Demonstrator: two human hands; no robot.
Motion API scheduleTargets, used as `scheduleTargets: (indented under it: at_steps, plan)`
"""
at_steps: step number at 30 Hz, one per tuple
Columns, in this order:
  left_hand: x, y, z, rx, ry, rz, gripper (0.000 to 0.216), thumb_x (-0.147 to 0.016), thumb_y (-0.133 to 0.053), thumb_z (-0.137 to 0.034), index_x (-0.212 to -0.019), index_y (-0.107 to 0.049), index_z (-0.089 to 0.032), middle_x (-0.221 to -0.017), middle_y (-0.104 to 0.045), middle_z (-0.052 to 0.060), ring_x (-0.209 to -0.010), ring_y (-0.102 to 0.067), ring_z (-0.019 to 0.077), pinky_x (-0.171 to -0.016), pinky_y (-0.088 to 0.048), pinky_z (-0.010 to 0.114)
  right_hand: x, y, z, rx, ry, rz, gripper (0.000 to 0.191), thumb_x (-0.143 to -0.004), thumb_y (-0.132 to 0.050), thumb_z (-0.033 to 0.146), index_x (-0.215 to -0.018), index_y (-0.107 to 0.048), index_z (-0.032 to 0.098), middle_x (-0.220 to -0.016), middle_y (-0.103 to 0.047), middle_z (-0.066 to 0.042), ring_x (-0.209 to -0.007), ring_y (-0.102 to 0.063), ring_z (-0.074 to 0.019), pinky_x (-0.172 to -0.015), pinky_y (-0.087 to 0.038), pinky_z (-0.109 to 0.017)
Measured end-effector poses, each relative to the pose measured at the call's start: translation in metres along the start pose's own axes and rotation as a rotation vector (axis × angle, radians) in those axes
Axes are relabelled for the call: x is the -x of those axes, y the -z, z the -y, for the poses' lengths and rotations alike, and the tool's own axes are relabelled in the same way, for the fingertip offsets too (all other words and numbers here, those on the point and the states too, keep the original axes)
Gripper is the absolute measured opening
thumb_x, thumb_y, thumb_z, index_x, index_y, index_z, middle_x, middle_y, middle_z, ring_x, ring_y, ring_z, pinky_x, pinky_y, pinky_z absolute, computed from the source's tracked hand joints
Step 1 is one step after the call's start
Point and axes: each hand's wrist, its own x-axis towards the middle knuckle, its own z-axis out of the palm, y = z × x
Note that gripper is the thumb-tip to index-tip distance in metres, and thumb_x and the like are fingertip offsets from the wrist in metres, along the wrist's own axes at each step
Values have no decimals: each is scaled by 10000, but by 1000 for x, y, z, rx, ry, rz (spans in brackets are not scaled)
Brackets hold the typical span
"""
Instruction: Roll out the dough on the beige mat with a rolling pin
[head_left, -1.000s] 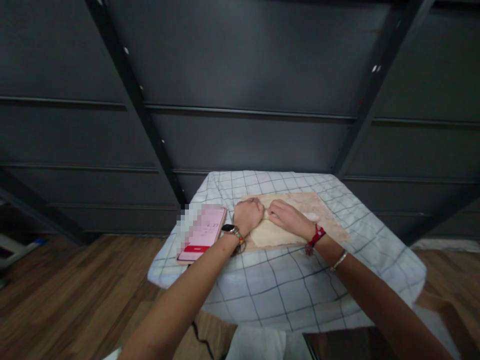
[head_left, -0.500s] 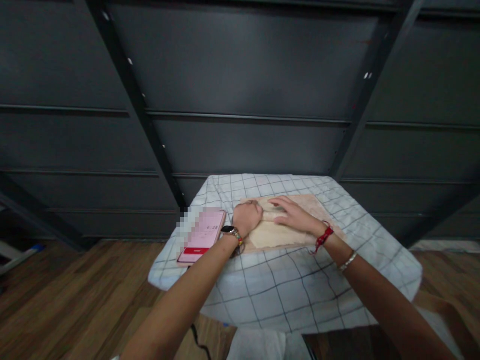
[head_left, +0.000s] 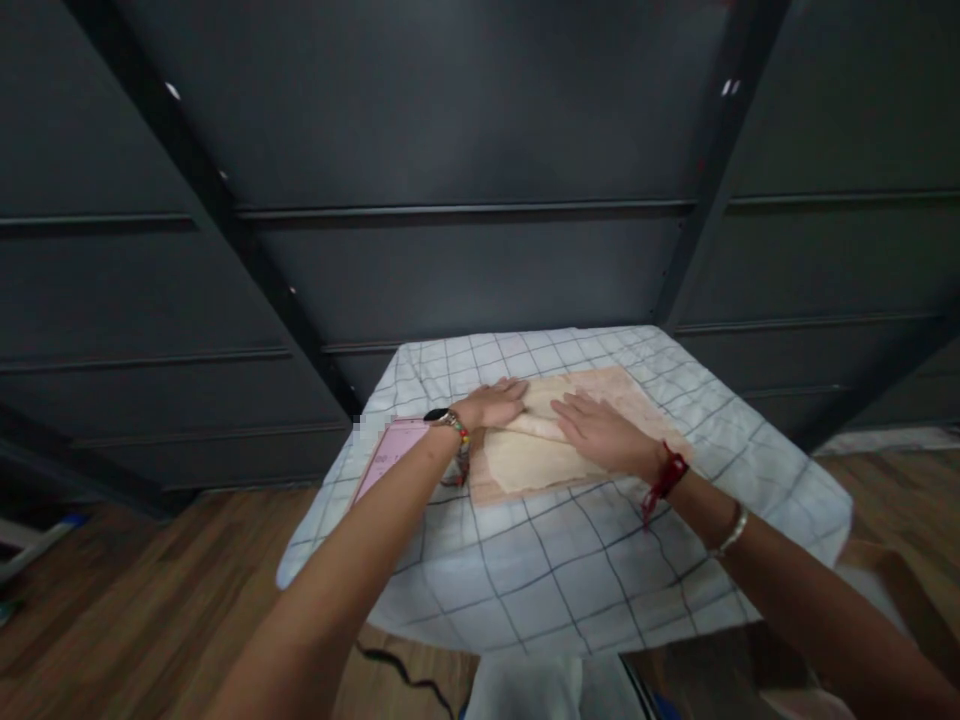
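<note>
Nearest, at the bottom edge, are grey clothing point(head_left: 529, 685) and a black cable point(head_left: 405, 672) lying on the wooden floor point(head_left: 217, 580). The person's 2 bare forearms reach in from the lower corners over a table spread with a white checked cloth point(head_left: 525, 585). On the right arm are a silver bangle point(head_left: 733, 530) and, closer to the hand, a red cord bracelet point(head_left: 666, 475). The left wrist wears a dark-faced watch point(head_left: 437, 414) and a multicoloured bracelet point(head_left: 460, 437); a phone point(head_left: 396, 447) with a pink screen lies on the cloth, partly hidden under that forearm.

Beyond the wrists, a cream sheet point(head_left: 525, 467) lies on a pinkish-tan mat point(head_left: 622, 388) in the middle of the table, with a raised fold point(head_left: 536, 425) running across it between the hands. The right hand point(head_left: 604, 432) is flattened palm down at the right part of the fold, fingers extended and pointing away to the left, grasping nothing. The left hand point(head_left: 491, 404) is also unclenched, fingers stretched rightward over the fold's left end; whether its thumb pinches the material cannot be told. The 2 hands are near each other but apart.

Behind the table stands a dark panelled wall point(head_left: 480, 275).
</note>
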Motion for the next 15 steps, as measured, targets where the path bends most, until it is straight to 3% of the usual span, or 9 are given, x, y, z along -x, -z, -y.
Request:
scheduleTargets:
  at_steps: [2, 5, 8, 10, 13, 15]
  plan:
    - [-9, -2, 3, 16, 13, -6, 681, -844, -361, -378, -1456, -209, -122, -1517, -231, 138, -1387, -232, 242, -1097, -232, 376, -4, 0, -2, -14, -13, -27, 484, -961, -261, 366, -1350, -455, 154, -1398, -455, -132, -1339, -328, -289, -1070, -281, -507]
    - [-18, -4, 4, 20, 126, -41, 715, -835, -367, -362, -1470, -166, -101, -1521, -209, 148, -1396, -206, 251, -1091, -247, 374, -16, 0, -11, -54, -28, -41, 406, -955, -298, 298, -1243, -543, 150, -1283, -563, -135, -1254, -451, -267, -1028, -362, -488]
    - [-12, -6, 0, 10, 209, -59, 680, -851, -354, -330, -1476, -174, -131, -1517, -226, 132, -1395, -207, 260, -1088, -252, 407, -12, 0, -9, 0, 74, -86, 348, -932, -310, 178, -1099, -613, 150, -1146, -639, -133, -1166, -531, -246, -1005, -405, -465]
    - [-2, -9, 0, -24, 176, -80, 639, -871, -344, -328, -1476, -194, -189, -1516, -241, 97, -1396, -204, 268, -1095, -226, 454, -1, -1, 1, 58, 189, -146, 329, -919, -332, 159, -1094, -609, 128, -1171, -620, -155, -1194, -505, -266, -1025, -384, -479]
    - [6, -12, 5, -41, 101, -94, 610, -891, -309, -317, -1480, -182, -224, -1521, -234, 66, -1395, -210, 256, -1098, -228, 447, 9, 0, 9, 54, 185, -202, 348, -924, -372, 230, -1186, -544, 78, -1263, -551, -201, -1236, -456, -312, -1004, -392, -525]
    - [1, -13, 9, -21, 130, -78, 630, -880, -305, -291, -1484, -167, -180, -1525, -215, 86, -1395, -212, 250, -1096, -244, 409, 3, 2, 5, 11, 175, -181, 299, -919, -382, 215, -1102, -583, 89, -1206, -592, -190, -1203, -487, -308, -1003, -397, -523]
